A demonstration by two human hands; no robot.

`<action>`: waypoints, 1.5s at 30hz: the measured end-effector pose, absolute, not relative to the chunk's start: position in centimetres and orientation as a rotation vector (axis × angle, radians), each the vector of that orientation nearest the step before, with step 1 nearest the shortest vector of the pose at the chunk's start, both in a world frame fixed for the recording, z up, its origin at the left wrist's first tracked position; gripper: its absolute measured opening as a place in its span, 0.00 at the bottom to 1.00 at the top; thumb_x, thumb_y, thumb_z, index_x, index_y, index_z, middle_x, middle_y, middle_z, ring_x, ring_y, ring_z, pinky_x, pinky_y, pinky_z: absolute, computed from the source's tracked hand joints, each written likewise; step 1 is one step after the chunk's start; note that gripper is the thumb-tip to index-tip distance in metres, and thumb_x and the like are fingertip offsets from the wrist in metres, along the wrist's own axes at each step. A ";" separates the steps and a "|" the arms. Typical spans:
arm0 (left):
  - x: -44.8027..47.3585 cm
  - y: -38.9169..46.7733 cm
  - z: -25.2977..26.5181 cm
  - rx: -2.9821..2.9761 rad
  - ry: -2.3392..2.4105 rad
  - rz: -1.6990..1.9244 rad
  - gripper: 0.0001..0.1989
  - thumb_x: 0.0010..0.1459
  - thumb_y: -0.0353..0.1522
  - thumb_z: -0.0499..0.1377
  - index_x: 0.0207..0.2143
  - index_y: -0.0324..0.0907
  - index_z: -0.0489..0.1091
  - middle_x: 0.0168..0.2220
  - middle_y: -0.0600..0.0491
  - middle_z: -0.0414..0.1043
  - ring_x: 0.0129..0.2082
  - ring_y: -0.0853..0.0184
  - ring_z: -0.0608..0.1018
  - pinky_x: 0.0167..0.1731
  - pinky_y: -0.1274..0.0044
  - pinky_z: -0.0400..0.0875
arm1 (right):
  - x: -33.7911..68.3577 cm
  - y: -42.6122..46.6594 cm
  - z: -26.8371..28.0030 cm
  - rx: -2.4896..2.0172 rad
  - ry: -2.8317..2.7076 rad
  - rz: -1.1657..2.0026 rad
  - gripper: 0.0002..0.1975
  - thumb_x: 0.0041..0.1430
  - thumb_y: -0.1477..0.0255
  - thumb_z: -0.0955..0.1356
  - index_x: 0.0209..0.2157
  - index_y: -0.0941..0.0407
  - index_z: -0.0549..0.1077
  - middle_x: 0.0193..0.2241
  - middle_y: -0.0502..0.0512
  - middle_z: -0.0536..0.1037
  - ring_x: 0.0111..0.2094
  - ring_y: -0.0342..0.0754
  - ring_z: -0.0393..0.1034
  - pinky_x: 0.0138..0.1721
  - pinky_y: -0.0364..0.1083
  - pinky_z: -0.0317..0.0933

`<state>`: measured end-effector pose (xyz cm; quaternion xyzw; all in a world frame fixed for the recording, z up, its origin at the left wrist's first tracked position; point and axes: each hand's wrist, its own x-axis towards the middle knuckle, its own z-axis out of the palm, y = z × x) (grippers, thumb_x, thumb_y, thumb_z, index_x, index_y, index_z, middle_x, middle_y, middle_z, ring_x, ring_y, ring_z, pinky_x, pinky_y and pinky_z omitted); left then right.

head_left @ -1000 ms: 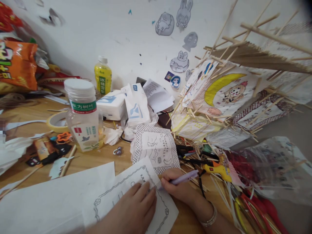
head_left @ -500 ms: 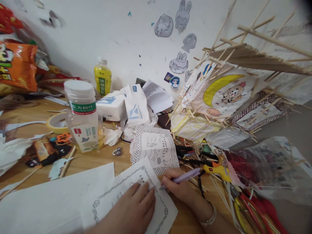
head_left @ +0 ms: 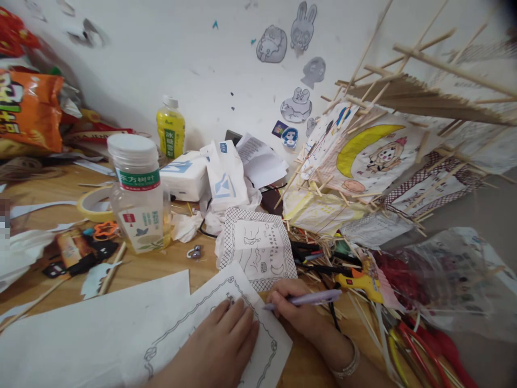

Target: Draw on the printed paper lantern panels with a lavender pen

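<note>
My left hand (head_left: 218, 339) lies flat on a white sheet of paper (head_left: 264, 355) that carries a drawn wavy border with flowers at its corners. Between the fingers of my right hand (head_left: 294, 310) is a light purple pen (head_left: 317, 297), its tip close to the sheet's right edge. Part of the writing is hidden under my left hand. Beyond the sheet lies a second drawing (head_left: 258, 245) with a crosshatched border. A blank white sheet (head_left: 81, 334) spreads out to the left, partly under the bordered one.
A clear plastic bottle (head_left: 139, 205), tape roll (head_left: 95, 203) and tissue packs (head_left: 226, 178) stand behind the papers. To the right are a yellow glue gun (head_left: 359, 283), red-handled pliers (head_left: 420, 350) and thin sticks. A stick-and-paper lantern structure (head_left: 371, 156) rises at the back right.
The bordered sheet has shifted slightly left and turned a little under my left hand. The pen in my right hand has tilted flatter, its back end lower and farther right.
</note>
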<state>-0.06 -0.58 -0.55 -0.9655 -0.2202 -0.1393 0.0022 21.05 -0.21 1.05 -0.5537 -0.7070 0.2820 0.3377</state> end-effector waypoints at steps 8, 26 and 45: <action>0.2 -0.3 -1.0 -3.056 -0.697 -0.440 0.17 0.66 0.36 0.51 0.53 0.41 0.69 0.50 0.45 0.71 0.50 0.57 0.70 0.50 0.64 0.62 | 21.1 0.0 1.1 -1.372 -1.796 0.932 0.14 0.54 0.70 0.64 0.16 0.54 0.60 0.16 0.46 0.64 0.20 0.42 0.59 0.23 0.42 0.54; -0.1 -0.6 -0.8 -3.024 -0.647 -0.479 0.18 0.67 0.38 0.49 0.53 0.42 0.70 0.50 0.45 0.72 0.49 0.55 0.71 0.47 0.65 0.64 | 20.9 -0.1 1.0 -1.356 -2.174 0.602 0.15 0.56 0.73 0.61 0.17 0.54 0.53 0.16 0.44 0.56 0.21 0.42 0.52 0.23 0.43 0.47; 0.0 -0.7 -0.3 -3.031 -0.662 -0.441 0.17 0.65 0.35 0.52 0.53 0.41 0.69 0.50 0.43 0.71 0.50 0.54 0.71 0.49 0.63 0.65 | 21.2 0.1 0.6 -1.354 -2.088 0.711 0.16 0.55 0.73 0.63 0.16 0.54 0.55 0.15 0.44 0.59 0.20 0.41 0.54 0.23 0.42 0.49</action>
